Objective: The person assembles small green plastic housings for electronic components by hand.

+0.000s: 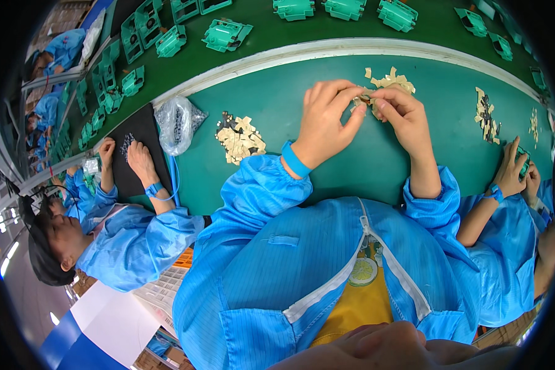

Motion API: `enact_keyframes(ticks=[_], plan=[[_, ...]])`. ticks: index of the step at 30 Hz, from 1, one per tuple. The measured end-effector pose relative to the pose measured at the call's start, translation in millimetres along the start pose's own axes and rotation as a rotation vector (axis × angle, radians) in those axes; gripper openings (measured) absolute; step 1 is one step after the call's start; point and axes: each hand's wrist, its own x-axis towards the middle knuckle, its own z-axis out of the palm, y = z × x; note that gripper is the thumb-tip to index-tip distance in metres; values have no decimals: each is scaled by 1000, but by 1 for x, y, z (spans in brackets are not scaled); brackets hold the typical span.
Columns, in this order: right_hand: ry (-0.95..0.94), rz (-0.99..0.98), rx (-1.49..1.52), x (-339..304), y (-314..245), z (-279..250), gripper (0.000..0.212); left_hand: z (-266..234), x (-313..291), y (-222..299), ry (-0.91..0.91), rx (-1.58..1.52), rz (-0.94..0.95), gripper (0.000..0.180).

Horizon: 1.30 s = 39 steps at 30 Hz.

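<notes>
Close together over the green tabletop (pixel 450 129), the person's left hand (pixel 330 120) and right hand (pixel 404 117) both have thumb and forefinger pinched on a small part (pixel 365 98), which sits between the fingertips and is mostly covered by them, so its shape is hard to read. Just behind the hands lies a heap of cream-coloured flat pieces (pixel 393 79), partly blocked from view by the right hand. To the left is a larger pile of cream and black pieces (pixel 240 140); well to the right are a narrower mixed strip (pixel 487 117) and a thin cream scatter (pixel 534 126). A crinkled clear plastic bag (pixel 177 126) with dark bits inside rests near a matte black mat (pixel 155 148), where a co-worker's hands (pixel 142 161) are beside small dark parts (pixel 127 143). Another co-worker's hand (pixel 509 176) at right holds a green piece (pixel 522 163). A smooth, pale raised rail (pixel 327 48) separates the tabletop from a dark green surface (pixel 268 31) bearing boxy, hollow turquoise-green housings (pixel 226 35). The person wears a flat blue wristband (pixel 296 160) and a finely striped blue jacket (pixel 259 259) with a white zip.
</notes>
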Motion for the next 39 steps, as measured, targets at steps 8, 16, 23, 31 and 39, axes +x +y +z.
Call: enact_keyframes(ticks=[8,16,23,31,39], plan=[[8,106,50,-2,-6,6,16,-1,-5,-6,-110,-73,-55,11],[96,-257,-441,-1,-4,14,14,1,-6,-8,-93,-80,-101,10],[100,-321,-454,-1,-5,19,12,2,-6,-9,-88,-30,-40,10],[91,-390,-467,-2,-5,18,11,2,-5,-5,-58,29,35,12],[97,-390,-464,-1,0,18,10,2,-6,-3,-68,67,58,13]])
